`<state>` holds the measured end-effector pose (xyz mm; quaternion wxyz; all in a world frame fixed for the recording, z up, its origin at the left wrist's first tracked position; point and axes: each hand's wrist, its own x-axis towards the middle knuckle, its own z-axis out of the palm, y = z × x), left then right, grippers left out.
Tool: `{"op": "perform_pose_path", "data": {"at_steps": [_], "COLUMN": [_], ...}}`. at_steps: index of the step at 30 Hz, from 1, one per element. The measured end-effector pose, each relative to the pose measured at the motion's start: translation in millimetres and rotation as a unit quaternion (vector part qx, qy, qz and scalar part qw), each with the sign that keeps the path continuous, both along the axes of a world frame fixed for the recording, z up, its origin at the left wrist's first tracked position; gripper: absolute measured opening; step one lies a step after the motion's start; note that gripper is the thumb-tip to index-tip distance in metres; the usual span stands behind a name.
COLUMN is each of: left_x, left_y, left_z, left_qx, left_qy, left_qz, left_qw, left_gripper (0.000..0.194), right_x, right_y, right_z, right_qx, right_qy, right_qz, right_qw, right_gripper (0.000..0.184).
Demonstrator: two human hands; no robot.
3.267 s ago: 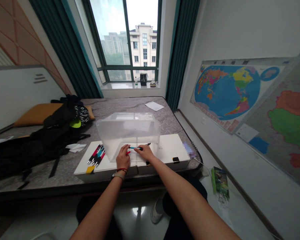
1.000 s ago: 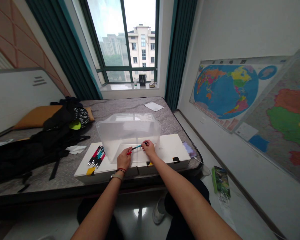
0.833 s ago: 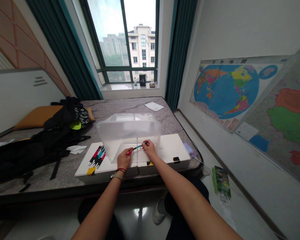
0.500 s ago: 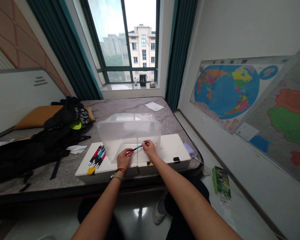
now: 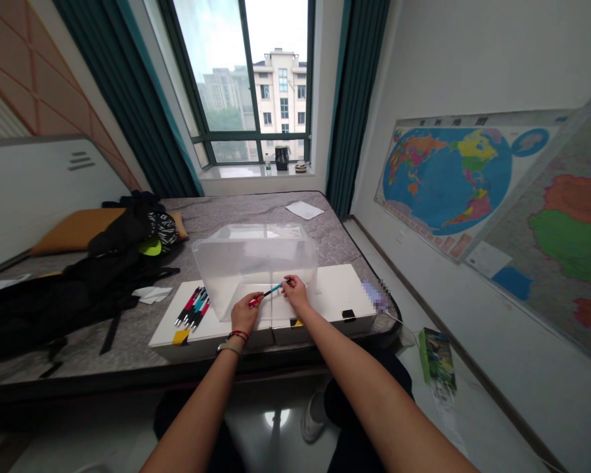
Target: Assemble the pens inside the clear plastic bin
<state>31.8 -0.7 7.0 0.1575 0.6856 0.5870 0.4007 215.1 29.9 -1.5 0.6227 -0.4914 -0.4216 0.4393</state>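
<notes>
A thin pen (image 5: 274, 289), light blue and black, slants between my two hands above the white boxes. Its black lower end meets the fingers of my left hand (image 5: 245, 311), where something red also shows; I cannot tell if that is a second pen. The fingertips of my right hand (image 5: 294, 291) pinch the pen's upper end. Just behind both hands stands a clear plastic bin (image 5: 256, 259). To the left, several red, black and blue pens (image 5: 193, 309) lie in a loose group on the left white box (image 5: 170, 332).
The boxes sit along the front edge of a grey mattress (image 5: 246, 209). Black bags and clothes (image 5: 98, 276) lie at left, beside a crumpled tissue (image 5: 152, 294). A white sheet (image 5: 304, 209) rests farther back. A green package (image 5: 437, 358) is low on the right.
Hardly anything differs. Both hands keep the pen in nearly the same place, with only a very slight shift of the view.
</notes>
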Motion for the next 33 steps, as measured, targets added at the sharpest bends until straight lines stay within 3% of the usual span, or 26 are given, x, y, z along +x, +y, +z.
{"op": "perform_pose_path", "data": {"at_steps": [6, 14, 20, 27, 33], "left_x": [-0.3, 0.7, 0.3, 0.7, 0.9], "left_y": [1.1, -1.5, -1.6, 0.0, 2.2], "left_z": [-2.7, 4.2, 4.1, -4.3, -7.5], "left_qx": [0.013, 0.013, -0.001, 0.004, 0.016], "left_qy": [-0.023, 0.004, 0.021, -0.032, -0.052], "left_qz": [0.0, -0.041, -0.03, 0.011, 0.01], "left_qw": [1.0, 0.999, 0.999, 0.999, 0.998], "left_gripper": [0.017, 0.034, 0.033, 0.019, 0.023], "right_x": [-0.6, -0.4, -1.7, -1.2, 0.1], "right_y": [-2.0, -0.8, -3.3, -7.2, -5.4], "right_z": [2.8, 3.2, 6.4, 9.6, 6.6], "right_qx": [-0.013, 0.0, 0.001, -0.014, -0.02], "right_qy": [-0.027, -0.003, 0.014, -0.017, -0.033], "right_qz": [0.005, 0.0, 0.029, 0.037, 0.034], "right_qw": [1.0, 1.0, 0.999, 0.999, 0.999], "right_gripper": [0.031, 0.032, 0.036, 0.036, 0.035]}}
